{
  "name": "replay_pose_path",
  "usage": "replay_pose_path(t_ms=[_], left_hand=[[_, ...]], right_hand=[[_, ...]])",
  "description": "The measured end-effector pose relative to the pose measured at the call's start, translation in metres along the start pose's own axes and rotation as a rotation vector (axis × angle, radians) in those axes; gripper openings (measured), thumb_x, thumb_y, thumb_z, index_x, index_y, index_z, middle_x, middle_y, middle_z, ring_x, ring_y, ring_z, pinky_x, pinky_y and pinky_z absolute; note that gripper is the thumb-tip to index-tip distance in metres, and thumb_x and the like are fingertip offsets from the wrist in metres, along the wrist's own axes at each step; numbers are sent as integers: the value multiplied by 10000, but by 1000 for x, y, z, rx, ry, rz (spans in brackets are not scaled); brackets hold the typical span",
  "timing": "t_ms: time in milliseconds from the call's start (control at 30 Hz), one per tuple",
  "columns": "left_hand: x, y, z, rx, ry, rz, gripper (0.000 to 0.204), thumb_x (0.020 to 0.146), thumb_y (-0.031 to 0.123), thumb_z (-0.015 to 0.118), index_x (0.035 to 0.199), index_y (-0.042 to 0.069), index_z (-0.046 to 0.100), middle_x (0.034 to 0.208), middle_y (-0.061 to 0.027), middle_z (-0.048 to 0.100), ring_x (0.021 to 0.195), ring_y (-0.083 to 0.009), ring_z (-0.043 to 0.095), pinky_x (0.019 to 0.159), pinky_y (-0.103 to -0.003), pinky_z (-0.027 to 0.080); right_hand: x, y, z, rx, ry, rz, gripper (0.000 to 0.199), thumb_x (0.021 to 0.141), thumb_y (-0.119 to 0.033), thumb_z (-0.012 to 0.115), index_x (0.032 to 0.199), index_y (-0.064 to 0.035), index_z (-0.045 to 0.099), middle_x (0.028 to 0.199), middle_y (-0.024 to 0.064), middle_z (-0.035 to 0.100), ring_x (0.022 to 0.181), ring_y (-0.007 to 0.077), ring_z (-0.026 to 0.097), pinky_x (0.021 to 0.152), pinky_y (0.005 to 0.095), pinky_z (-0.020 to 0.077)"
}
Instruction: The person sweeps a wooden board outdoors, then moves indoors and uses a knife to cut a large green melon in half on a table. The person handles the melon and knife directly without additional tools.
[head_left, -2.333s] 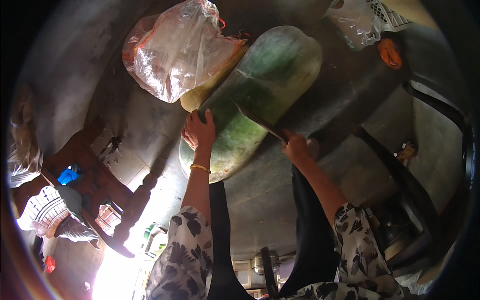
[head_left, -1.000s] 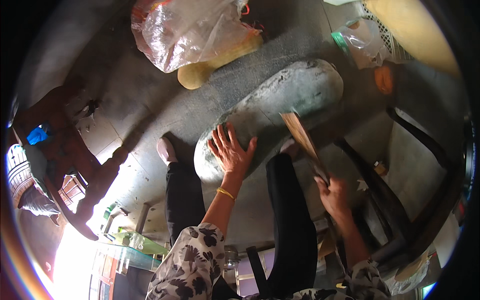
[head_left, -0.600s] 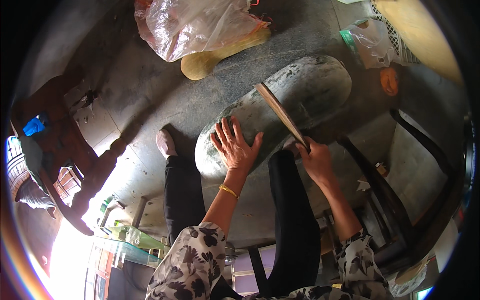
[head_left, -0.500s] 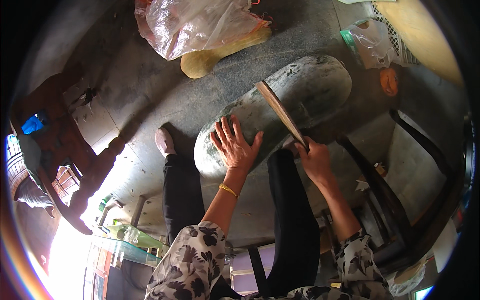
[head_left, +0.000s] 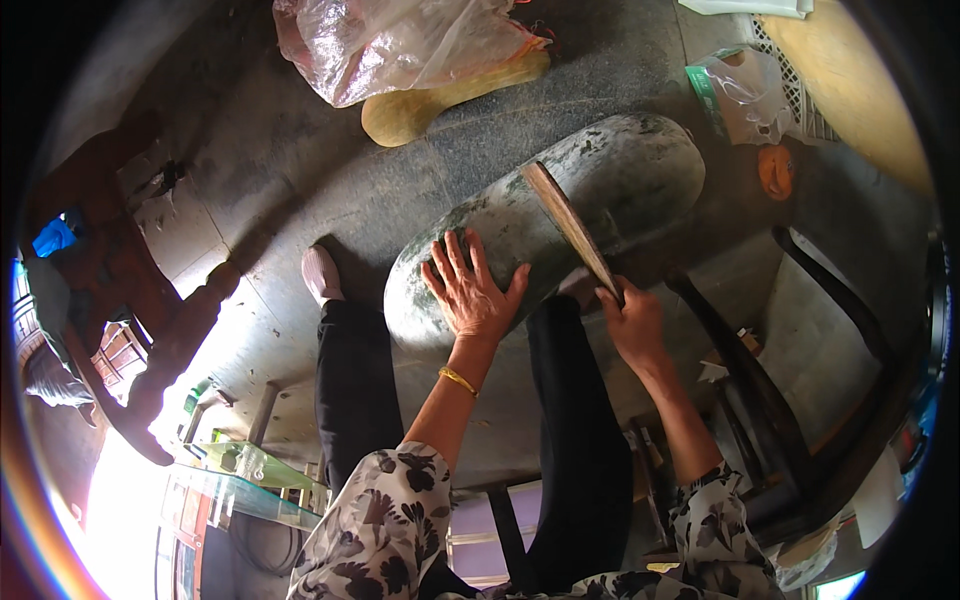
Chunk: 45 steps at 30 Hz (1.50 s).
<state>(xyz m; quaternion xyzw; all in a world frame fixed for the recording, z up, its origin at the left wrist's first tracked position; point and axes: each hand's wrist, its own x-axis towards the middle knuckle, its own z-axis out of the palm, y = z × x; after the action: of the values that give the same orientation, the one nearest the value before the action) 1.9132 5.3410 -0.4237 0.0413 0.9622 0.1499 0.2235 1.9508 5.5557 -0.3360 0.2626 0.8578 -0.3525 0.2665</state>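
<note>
A big grey-green winter melon (head_left: pixel 640 185) lies slantwise on the floor before my feet. My left hand (head_left: pixel 475 292) rests palm down on its near left end, fingers spread and holding nothing. In my right hand (head_left: pixel 637 322), closed in a fist, is a long flat brown strip (head_left: pixel 568 222) with a straight edge. It runs across the melon's middle; whether it is a wooden slat or a knife blade seen edge-on, I cannot tell. Any contact with or cut in the rind under it is hidden.
Beyond the melon lies a yellow long-necked squash (head_left: pixel 400 115), partly under a clear plastic bag (head_left: pixel 390 50). At far right are another plastic bag (head_left: pixel 745 95) and an orange object (head_left: pixel 776 172). Dark wooden chair legs (head_left: pixel 735 350) stand right; brown wooden furniture (head_left: pixel 130 270) stands left.
The view has shifted slightly. Both hands keep nearly the same places, the left on the melon and the right around the brown strip.
</note>
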Motion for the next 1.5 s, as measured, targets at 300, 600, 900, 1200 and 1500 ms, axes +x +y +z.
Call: replay_pose_path(t_ms=[300, 600, 900, 1200, 1500], left_hand=[[1, 1, -2, -1, -3, -7, 936, 854, 624, 645, 1517, 23, 369, 1534, -259, 361, 1456, -457, 269, 1187, -624, 130], [-4, 2, -2, -20, -32, -24, 937, 862, 638, 631, 1517, 22, 364, 1546, -251, 349, 1464, -461, 252, 1190, -627, 122], [3, 2, -12, -19, -81, -70, 947, 876, 675, 573, 1535, 34, 347, 1578, -231, 321, 1492, -448, 216, 1206, -619, 100], [8, -1, -16, -30, -91, -79, 946, 865, 684, 579, 1526, 36, 382, 1581, -228, 340, 1481, -443, 257, 1207, -624, 118], [-9, 0, -3, -24, -86, -86, 943, 873, 694, 561, 1538, 54, 371, 1609, -218, 289, 1512, -423, 198, 1211, -622, 121]], right_hand=[[1, 1, 4, -67, 26, -62, 201, 946, -166, 654, 1092, -33, 693, 717, 197, 653, 673, 400, 655, 584, 465, 487], [7, -33, 0, -363, -98, 16, 113, 946, -137, 646, 935, -29, 619, 745, 199, 689, 746, 390, 697, 622, 479, 549], [35, -80, -15, -497, -212, 218, 192, 899, -162, 680, 879, 29, 697, 843, 248, 704, 857, 430, 699, 750, 487, 576], [28, -30, 28, -319, -39, 123, 220, 890, -176, 693, 975, 27, 697, 827, 281, 680, 847, 480, 660, 698, 528, 529], [32, -35, 13, -496, -183, 148, 190, 907, -154, 669, 975, 21, 697, 812, 264, 684, 814, 448, 674, 682, 518, 536]])
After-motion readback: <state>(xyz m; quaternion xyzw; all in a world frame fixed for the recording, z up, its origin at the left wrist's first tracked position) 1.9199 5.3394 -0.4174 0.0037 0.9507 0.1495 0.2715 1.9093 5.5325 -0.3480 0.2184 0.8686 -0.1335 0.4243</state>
